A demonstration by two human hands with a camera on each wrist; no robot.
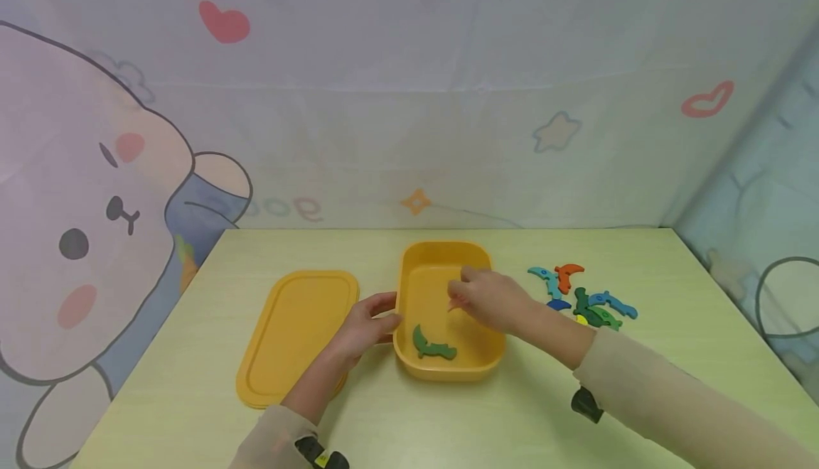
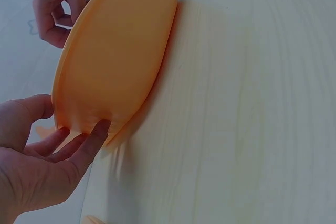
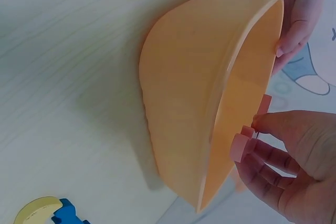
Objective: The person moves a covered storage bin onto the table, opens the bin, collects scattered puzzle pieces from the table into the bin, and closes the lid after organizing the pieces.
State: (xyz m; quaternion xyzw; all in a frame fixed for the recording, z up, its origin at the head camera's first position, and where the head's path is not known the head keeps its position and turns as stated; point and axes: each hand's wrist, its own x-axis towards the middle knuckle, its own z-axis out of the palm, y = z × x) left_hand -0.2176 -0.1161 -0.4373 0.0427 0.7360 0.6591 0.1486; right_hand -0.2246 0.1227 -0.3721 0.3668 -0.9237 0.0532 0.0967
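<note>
An orange-yellow plastic bin (image 1: 451, 376) stands near the table's middle. My left hand (image 1: 365, 325) is at its left side, thumb at the rim and fairly straight fingers against the outer wall, as the left wrist view shows. Over the inside of the bin, my right hand (image 1: 495, 300) pinches a pink toy piece (image 3: 240, 148) between thumb and fingers; the fingers hide part of it. On the bin floor, toward the near end, lies a green curved toy piece (image 1: 435, 349).
A flat yellow lid (image 1: 297, 334) lies left of the bin. To the right, several toy pieces are scattered, among them an orange one (image 1: 566, 277), a light blue one (image 1: 547, 278) and a blue one (image 1: 614, 302). A printed cloth (image 1: 448, 135) hangs behind the table.
</note>
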